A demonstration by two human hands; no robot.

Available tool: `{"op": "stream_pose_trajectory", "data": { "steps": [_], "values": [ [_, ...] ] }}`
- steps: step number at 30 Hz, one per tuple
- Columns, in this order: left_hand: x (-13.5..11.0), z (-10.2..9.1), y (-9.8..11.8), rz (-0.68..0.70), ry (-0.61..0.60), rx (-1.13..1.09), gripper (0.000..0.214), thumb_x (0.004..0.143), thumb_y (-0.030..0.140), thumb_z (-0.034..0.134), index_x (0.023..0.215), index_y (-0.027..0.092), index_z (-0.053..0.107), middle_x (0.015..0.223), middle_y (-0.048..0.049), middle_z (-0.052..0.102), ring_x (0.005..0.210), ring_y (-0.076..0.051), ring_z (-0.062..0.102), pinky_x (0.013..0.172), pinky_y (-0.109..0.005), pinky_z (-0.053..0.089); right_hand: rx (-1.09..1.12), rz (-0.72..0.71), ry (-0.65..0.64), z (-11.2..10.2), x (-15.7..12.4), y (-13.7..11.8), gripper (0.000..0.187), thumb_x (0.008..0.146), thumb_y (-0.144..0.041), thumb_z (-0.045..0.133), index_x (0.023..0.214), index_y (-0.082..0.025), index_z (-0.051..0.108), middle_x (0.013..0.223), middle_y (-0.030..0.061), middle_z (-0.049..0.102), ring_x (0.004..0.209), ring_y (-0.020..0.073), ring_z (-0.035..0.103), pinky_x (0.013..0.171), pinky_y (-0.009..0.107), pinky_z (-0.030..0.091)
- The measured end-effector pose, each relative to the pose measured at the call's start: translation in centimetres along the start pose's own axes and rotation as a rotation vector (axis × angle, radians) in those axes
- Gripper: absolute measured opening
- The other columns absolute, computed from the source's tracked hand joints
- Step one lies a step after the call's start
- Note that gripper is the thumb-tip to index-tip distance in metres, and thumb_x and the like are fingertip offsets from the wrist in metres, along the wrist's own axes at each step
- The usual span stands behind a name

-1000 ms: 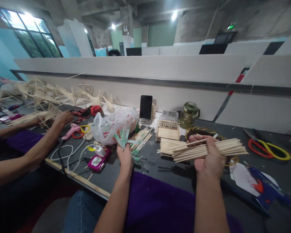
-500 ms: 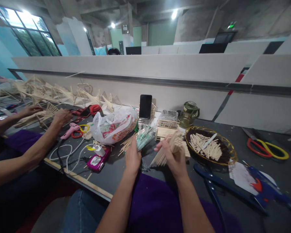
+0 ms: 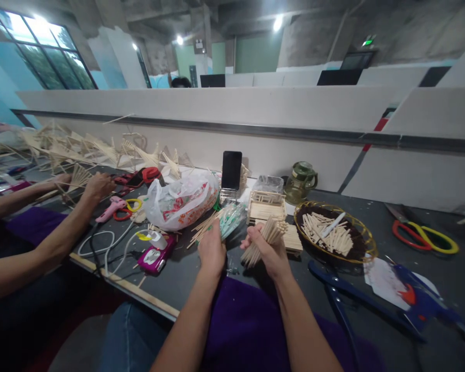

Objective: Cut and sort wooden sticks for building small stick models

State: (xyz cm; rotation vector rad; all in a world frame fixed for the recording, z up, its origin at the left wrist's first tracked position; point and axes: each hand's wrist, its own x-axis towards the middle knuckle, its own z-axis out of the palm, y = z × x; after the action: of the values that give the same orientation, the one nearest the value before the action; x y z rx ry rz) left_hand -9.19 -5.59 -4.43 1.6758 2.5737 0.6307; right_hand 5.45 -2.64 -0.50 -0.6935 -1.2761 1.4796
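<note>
My right hand (image 3: pixel 269 253) is closed around a thick bundle of thin wooden sticks (image 3: pixel 273 231), held tilted above the dark table. To its left, my left hand (image 3: pixel 212 248) grips a crinkled clear plastic bag (image 3: pixel 232 219) with green print. Loose sticks (image 3: pixel 201 227) lie beside that hand. Behind my right hand stands a small model made of wooden sticks (image 3: pixel 266 205), with a flat slatted piece (image 3: pixel 293 240) in front of it. A gold-rimmed basket (image 3: pixel 366 253) to the right holds many short sticks (image 3: pixel 321 235) and a white pen (image 3: pixel 334 224).
Blue long-handled pliers (image 3: pixel 356 294), a blue glue gun (image 3: pixel 422 305) and scissors (image 3: pixel 426 237) lie at right. A white plastic bag (image 3: pixel 182 201), phone (image 3: pixel 231 170) and jar (image 3: pixel 301 183) stand behind. At left are a purple power strip (image 3: pixel 155 258), cables and a co-worker's hands (image 3: pixel 98 185).
My right hand has shifted slightly left with the stick bundle, which stands more gathered. The plastic bag in my left hand has sunk a little lower.
</note>
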Motion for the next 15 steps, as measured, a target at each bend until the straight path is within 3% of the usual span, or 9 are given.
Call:
{"op": "stream_pose_trajectory", "data": {
  "steps": [4,10,15],
  "values": [
    [0.1,-0.2,0.2,-0.017,-0.009,0.003,0.066,0.081,0.014,0.054,0.145,0.017,0.037,0.104,-0.0154,0.071,0.095,-0.032,0.067,0.075,-0.038,0.050,-0.039,0.050,-0.059,0.0,0.3,1.0,0.030,0.077,-0.045,0.072,0.067,-0.019,0.061,0.057,-0.0016,0.062,0.053,0.0148,0.062,0.059,0.028,0.053],
    [0.1,-1.2,0.2,-0.076,0.062,-0.229,0.068,0.078,0.017,0.060,0.142,0.019,0.039,0.116,-0.0137,0.069,0.105,-0.031,0.066,0.083,-0.037,0.049,0.086,0.006,0.273,-0.3,0.7,1.4,0.029,0.074,-0.044,0.075,0.079,-0.020,0.060,0.043,-0.0109,0.046,0.033,0.0066,0.039,0.043,0.023,0.046],
    [0.2,-1.8,0.0,-0.114,0.129,-0.429,0.060,0.077,0.026,0.065,0.134,0.024,0.045,0.117,-0.0083,0.069,0.104,-0.027,0.066,0.086,-0.033,0.048,0.133,0.015,0.327,-0.9,1.3,1.1,0.032,0.072,-0.040,0.076,0.091,-0.016,0.066,0.041,-0.0121,0.042,0.032,0.0051,0.035,0.038,0.020,0.041]
  ]
}}
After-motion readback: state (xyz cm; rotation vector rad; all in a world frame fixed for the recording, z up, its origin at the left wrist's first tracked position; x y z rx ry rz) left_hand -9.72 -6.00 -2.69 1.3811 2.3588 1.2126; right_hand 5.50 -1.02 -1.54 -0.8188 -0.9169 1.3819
